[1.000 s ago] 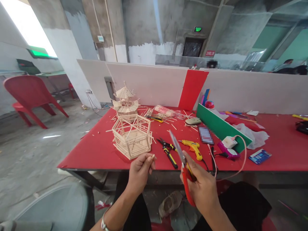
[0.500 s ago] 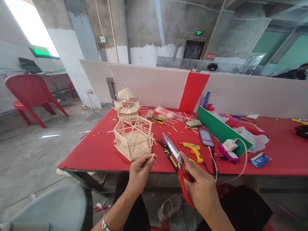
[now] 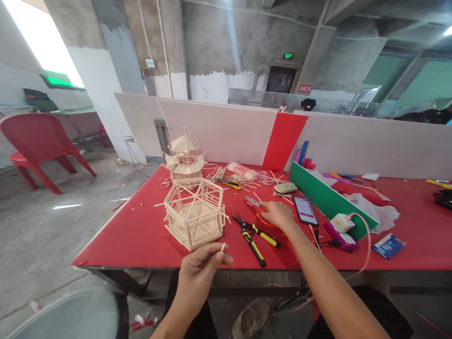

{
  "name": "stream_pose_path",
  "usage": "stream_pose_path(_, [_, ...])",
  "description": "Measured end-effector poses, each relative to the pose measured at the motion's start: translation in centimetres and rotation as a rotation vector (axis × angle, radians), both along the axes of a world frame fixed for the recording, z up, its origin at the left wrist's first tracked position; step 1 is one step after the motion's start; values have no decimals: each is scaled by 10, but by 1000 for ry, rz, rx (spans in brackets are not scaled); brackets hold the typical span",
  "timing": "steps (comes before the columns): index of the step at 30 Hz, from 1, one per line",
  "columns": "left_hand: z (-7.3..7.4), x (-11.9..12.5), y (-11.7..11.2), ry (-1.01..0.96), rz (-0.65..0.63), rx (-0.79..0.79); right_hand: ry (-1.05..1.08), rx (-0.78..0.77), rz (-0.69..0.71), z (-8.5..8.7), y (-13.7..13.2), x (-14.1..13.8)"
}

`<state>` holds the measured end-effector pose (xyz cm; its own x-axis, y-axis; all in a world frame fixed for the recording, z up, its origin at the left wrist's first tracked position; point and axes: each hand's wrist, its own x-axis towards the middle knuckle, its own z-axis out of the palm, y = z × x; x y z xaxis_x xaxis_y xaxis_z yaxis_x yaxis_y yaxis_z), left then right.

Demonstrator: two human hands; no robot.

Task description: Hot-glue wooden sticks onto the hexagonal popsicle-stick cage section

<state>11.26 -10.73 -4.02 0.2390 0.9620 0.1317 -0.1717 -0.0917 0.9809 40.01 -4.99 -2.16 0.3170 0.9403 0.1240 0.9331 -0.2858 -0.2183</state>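
My left hand (image 3: 202, 269) is closed in a pinch on a short wooden stick (image 3: 222, 247), held in front of the table edge. My right hand (image 3: 277, 214) reaches over the table, its fingers around the red handles of the scissors (image 3: 253, 201), whose blades point away to the left and lie low over the tabletop. Behind my left hand stands a hexagonal stick frame (image 3: 193, 217) with a slatted floor. Pliers (image 3: 251, 238) with black and yellow handles lie spread between my hands. My right hand and forearm hide the glue gun.
A tiered stick pagoda (image 3: 185, 157) stands at the back left. Near it lie a yellow utility knife (image 3: 228, 183) and bundled sticks (image 3: 243, 170). To the right are a mouse (image 3: 285, 188), a phone (image 3: 305, 210), a green board (image 3: 330, 200) and a corded power strip (image 3: 340, 237).
My right hand has carried the scissors forward and down to the tabletop. My left hand still pinches the stick and has shifted slightly down and left in view.
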Motion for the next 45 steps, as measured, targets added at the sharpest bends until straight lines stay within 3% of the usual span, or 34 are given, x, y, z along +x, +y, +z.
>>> stream_pose_path(3, [10,-22,2,28,49,-4,34,33,87,-7,39,0])
stream_pose_path(6, [15,-41,5,45,82,-2,45,107,117,-8,46,2])
stream_pose_path(8, [17,-49,8,92,108,33,33,136,85,-8,31,10])
stream_pose_path(11, [20,-53,13,168,157,99,3,80,-28,-17,-17,27])
stream_pose_path(14, [24,-48,17,130,188,79,-70,-137,-233,-45,-71,44])
stream_pose_path(16, [29,-43,18,52,183,28,-55,-204,-283,-69,-94,54])
stream_pose_path(19, [45,-41,20,1,163,26,106,-142,-285,-98,-102,68])
stream_pose_path(22, [68,-49,23,33,162,145,271,-60,-348,-106,-97,78])
stream_pose_path(24, [83,-57,27,73,158,203,303,-42,-375,-103,-100,78])
stream_pose_path(26, [95,-66,32,103,163,219,387,89,-435,-98,-109,68])
stream_pose_path(28, [102,-72,40,114,187,216,636,356,-500,-89,-121,45])
stream_pose_path(30, [105,-74,49,116,213,212,1020,567,-447,-77,-131,12])
stream_pose_path(33, [106,-70,65,121,199,215,1446,485,-188,-51,-135,-37])
stream_pose_path(35, [105,-67,77,128,149,230,1506,419,-72,-32,-130,-64])
stream_pose_path(37, [105,-64,88,155,90,244,1390,356,-5,-15,-123,-85])
stream_pose_path(42, [111,-65,109,291,29,250,775,355,106,18,-97,-132])
stream_pose_path(45, [116,-69,119,334,10,270,363,410,29,25,-77,-154])
